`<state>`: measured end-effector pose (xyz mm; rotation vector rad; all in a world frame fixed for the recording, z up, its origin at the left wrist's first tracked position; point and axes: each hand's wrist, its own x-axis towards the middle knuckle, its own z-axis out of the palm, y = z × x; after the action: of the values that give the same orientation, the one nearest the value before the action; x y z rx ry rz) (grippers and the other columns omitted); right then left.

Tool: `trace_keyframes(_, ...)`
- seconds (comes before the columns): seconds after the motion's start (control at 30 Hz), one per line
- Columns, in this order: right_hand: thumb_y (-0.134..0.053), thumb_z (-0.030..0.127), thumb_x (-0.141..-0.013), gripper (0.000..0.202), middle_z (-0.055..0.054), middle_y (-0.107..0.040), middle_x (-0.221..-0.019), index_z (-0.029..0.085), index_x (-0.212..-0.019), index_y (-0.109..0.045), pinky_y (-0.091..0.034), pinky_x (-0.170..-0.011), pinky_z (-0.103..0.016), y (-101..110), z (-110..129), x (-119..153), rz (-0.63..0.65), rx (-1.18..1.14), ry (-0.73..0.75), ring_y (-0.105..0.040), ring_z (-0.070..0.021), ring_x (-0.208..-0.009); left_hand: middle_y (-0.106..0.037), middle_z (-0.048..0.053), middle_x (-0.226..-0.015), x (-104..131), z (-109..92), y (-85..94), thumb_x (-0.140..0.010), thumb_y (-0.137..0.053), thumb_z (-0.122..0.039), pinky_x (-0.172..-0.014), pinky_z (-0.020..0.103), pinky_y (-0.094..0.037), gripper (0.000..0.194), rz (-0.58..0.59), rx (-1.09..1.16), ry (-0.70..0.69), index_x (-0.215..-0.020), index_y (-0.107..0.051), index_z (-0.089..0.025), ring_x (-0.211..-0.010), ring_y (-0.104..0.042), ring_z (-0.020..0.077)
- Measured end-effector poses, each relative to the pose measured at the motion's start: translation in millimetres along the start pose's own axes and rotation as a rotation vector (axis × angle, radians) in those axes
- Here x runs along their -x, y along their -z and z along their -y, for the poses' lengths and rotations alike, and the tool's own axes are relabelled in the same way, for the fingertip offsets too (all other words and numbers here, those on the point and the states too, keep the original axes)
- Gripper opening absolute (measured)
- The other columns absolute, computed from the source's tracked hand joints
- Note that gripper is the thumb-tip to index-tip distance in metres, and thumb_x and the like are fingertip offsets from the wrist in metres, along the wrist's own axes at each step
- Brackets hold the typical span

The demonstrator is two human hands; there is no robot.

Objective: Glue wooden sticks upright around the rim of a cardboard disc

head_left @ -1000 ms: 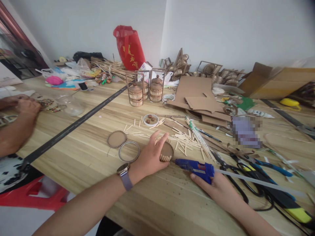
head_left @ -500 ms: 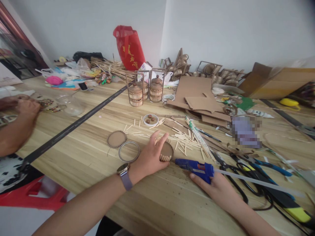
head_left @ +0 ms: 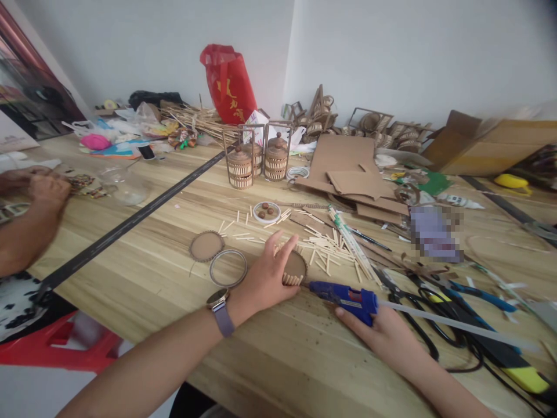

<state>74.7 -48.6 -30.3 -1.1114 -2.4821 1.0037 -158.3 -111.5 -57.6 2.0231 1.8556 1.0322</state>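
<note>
The left hand (head_left: 265,278) steadies a round cardboard disc (head_left: 295,268) edged with short sticks, fingers spread and curled round its near rim. The right hand (head_left: 383,334) is wrapped around a blue hot glue gun (head_left: 348,297), its nozzle pointing at the disc's edge just beside the left thumb. This looks like the gluing of sticks around the rim; a fresh stick from the loose stick pile (head_left: 324,249) just beyond the left fingers would be wanted on the worktop (head_left: 143,261). Gold characters on the red bag (head_left: 228,81) are unreadable.
</note>
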Motion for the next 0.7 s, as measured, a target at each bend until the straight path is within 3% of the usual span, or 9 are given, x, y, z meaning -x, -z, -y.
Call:
trace_keyframes(0.3, -0.051, 0.047, -0.083, 0.041, -0.009, -0.076, -0.101, 0.018, -0.104, -0.073, -0.054, -0.086, -0.040, -0.4, 0.0, 1.2, -0.020, 0.006, 0.036, -0.070, -0.0280, -0.089, -0.015, 0.019, -0.150, -0.1, -1.3, 0.7, -0.065, -0.077, -0.015, -0.101, 0.051, -0.045, 0.106, 0.004, 0.011, 0.003, -0.147, -0.013, -0.029, -0.134, -0.037, 0.0365)
trace_keyframes(0.5, -0.051, 0.046, -0.084, 0.036, -0.008, -0.077, -0.094, 0.020, -0.094, -0.074, -0.056, -0.083, -0.038, -0.8, -0.8, 0.9, -0.032, 0.023, 0.040, -0.071, -0.0271, -0.084, -0.016, 0.016, -0.150, -0.2, -1.0, -0.7, -0.064, -0.076, -0.015, -0.102, 0.051, -0.044, 0.106, -0.001, 0.023, 0.014, -0.147, -0.013, -0.030, -0.134, -0.036, 0.0365)
trace_keyframes(0.7, -0.052, 0.047, -0.083, 0.038, -0.009, -0.077, -0.097, 0.019, -0.096, -0.073, -0.055, -0.084, -0.039, -1.6, -2.2, 1.3, -0.057, 0.025, 0.039, -0.070, -0.0283, -0.090, -0.017, 0.016, -0.150, -0.9, -1.5, 0.3, -0.064, -0.077, -0.017, -0.104, 0.053, -0.042, 0.105, 0.002, 0.023, 0.015, -0.147, -0.014, -0.030, -0.137, -0.032, 0.0371)
